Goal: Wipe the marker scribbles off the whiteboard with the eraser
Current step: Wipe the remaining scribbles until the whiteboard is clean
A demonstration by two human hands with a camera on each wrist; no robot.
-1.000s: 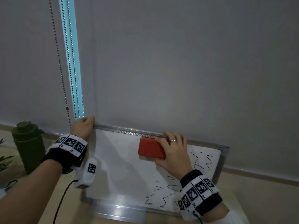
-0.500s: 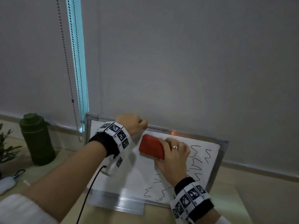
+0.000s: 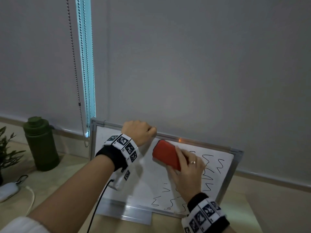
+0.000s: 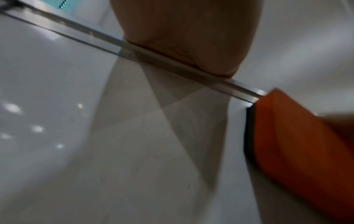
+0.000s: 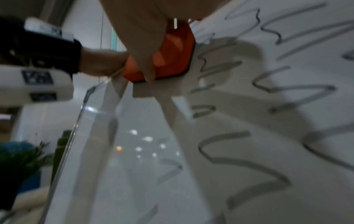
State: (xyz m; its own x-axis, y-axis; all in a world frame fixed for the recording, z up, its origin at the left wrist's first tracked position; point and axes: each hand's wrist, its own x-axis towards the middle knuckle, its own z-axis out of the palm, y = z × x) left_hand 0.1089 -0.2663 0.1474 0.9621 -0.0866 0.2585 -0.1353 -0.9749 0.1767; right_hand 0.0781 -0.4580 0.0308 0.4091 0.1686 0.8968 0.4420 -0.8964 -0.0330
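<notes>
right hand (image 3: 185,172) fingers clasp red eraser (image 3: 165,156) on glossy whiteboard (image 3: 146,182); left hand (image 3: 138,132) grips its metal frame.

dim room, blurred wrist views, soft shadows

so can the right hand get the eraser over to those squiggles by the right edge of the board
Probably yes: the right hand grips the eraser flat on the whiteboard, and the scribbles lie just right of it with nothing between. The left hand holds the top frame, clear of that path.
</notes>
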